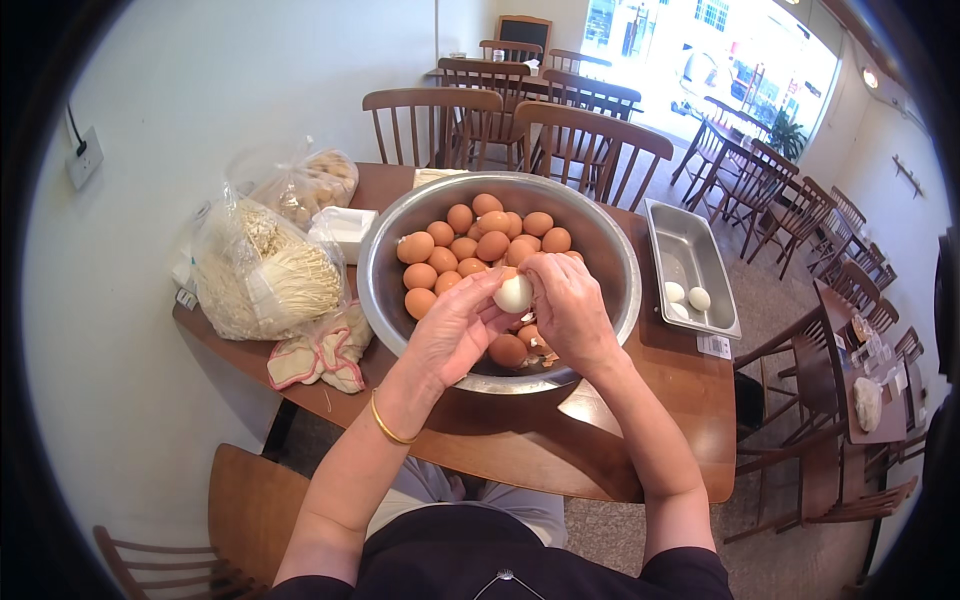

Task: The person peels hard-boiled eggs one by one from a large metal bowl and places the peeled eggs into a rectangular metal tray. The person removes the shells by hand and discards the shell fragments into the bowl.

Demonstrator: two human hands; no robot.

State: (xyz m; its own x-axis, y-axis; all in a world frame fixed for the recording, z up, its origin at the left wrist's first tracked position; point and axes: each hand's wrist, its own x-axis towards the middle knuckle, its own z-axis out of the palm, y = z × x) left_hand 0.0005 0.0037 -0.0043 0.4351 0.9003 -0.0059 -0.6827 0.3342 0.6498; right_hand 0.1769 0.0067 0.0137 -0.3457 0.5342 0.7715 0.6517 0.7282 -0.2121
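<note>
Over a large stainless steel bowl [615,300], both my hands hold one partly peeled boiled egg [513,295]; its white faces me and some brown shell shows at its top. My left hand [459,319] cradles it from the left, while the fingers of my right hand [571,311] pinch at its upper right. Many brown eggs [493,246] lie in the bowl, with shell bits [550,360] near its front side. To the right, a rectangular steel pan [679,240] contains several peeled white eggs [699,298].
Left of the bowl on the wooden table [480,442] are a plastic bag of enoki mushrooms [289,277], another filled bag [322,180], a white box [349,229] and cloth gloves [326,356]. Wooden chairs [592,135] stand behind; another chair [251,502] is at the lower left.
</note>
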